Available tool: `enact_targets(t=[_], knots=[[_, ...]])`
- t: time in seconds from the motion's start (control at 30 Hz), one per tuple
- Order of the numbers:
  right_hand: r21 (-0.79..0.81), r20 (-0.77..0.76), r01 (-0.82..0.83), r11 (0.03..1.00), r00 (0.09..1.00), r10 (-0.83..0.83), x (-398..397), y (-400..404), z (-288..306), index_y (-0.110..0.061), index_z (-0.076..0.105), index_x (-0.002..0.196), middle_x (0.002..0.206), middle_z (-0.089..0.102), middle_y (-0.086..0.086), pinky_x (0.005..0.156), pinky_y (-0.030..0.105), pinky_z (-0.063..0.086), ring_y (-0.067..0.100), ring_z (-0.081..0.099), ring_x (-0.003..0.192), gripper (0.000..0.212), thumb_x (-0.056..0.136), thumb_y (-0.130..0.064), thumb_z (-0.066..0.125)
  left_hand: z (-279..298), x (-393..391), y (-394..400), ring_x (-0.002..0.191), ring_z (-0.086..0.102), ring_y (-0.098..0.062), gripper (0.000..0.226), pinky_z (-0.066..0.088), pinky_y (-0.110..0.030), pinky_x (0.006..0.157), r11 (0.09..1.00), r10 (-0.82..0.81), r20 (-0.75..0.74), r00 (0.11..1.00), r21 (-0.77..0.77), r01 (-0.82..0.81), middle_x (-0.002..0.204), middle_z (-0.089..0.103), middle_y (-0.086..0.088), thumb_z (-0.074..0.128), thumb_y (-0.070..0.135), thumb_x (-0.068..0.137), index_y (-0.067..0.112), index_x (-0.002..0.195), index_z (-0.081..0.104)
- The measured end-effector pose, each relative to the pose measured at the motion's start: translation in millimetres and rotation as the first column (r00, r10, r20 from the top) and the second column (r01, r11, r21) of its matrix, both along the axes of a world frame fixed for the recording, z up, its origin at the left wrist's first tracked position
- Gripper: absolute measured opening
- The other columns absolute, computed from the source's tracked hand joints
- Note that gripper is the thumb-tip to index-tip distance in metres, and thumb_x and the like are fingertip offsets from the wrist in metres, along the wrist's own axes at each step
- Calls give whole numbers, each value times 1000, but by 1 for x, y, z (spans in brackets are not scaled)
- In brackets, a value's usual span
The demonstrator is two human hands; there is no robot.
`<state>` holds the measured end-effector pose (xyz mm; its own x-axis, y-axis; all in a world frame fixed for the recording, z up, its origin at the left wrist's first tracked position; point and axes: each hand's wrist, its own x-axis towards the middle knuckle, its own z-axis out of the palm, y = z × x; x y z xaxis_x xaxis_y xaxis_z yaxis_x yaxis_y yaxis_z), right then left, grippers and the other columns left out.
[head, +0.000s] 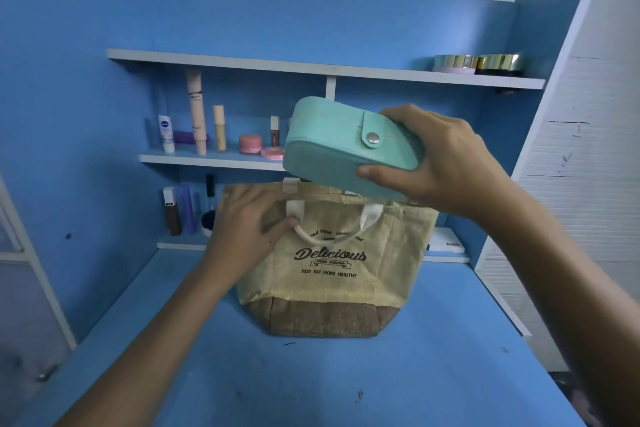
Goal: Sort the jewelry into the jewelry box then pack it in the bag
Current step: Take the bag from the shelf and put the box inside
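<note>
Blue painted desk surface (346, 378) fills the near half of the view, bare in front of the bag and hemmed by blue side walls left and right. Behind it, white-edged shelves (311, 68) carry cosmetic tubes and small pink jars (250, 143), plus two gold-lidded tins (478, 63) on the top right.

Standing upright mid-desk is a tan woven jute tote bag (332, 267) with a darker brown base, cream webbing handles and black printed lettering ("Delicious"). The left hand (249, 229) grips its upper left rim, fingers curled over the edge and thumb on a cream handle.

Just above the bag's mouth, the right hand (440, 163) holds a smooth mint-green rounded jewelry box (339, 146), closed by a flap with a metal snap. Fingers wrap over its right end, thumb pressed beneath. Its long axis runs left to right, tilted so the snap face looks toward the camera, and its lower edge overlaps the bag's back rim.
</note>
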<state>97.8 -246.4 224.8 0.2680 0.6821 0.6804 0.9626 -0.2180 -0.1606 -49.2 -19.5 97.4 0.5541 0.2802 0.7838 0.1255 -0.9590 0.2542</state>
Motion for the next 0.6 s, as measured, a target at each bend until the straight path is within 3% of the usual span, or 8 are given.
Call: enact_targets(t=[0.13, 0.27, 0.37, 0.6], knots=[[-40, -27, -12, 999, 1000, 10, 1, 11, -2, -35, 55, 124, 98, 55, -23, 76, 37, 48, 9, 53, 90, 63, 74, -72, 66, -12, -12, -2, 94, 54, -21, 35, 43, -40, 78, 994, -31, 43, 999, 108, 26, 97, 67, 6, 66, 45, 82, 17, 102, 74], [-114, -68, -23, 993, 998, 15, 0, 16, -12, -34, 56, 122, 95, 58, -20, 76, 38, 49, 11, 54, 88, 57, 77, -67, 68, -20, -22, -13, 86, 53, -19, 25, 34, -33, 70, 987, -24, 103, 994, 159, 7, 88, 65, 7, 66, 41, 84, 18, 90, 74], [-194, -93, -44, 980, 995, 26, 0, 19, -24, -36, 55, 120, 98, 60, -18, 77, 36, 49, 11, 55, 90, 56, 77, -70, 66, -25, -31, -20, 83, 55, -20, 22, 39, -36, 68, 987, -36, 114, 993, 161, 17, 87, 66, 9, 67, 39, 86, 19, 90, 75], [-453, 42, 23, 891, 999, -5, -5, 38, -52, -33, 50, 127, 115, 62, -11, 77, 35, 43, 19, 56, 98, 63, 81, -74, 56, -30, -44, -33, 80, 57, -19, 16, 46, -43, 68, 981, -118, 81, 990, 164, 104, 84, 66, 10, 66, 30, 86, 16, 86, 75]])
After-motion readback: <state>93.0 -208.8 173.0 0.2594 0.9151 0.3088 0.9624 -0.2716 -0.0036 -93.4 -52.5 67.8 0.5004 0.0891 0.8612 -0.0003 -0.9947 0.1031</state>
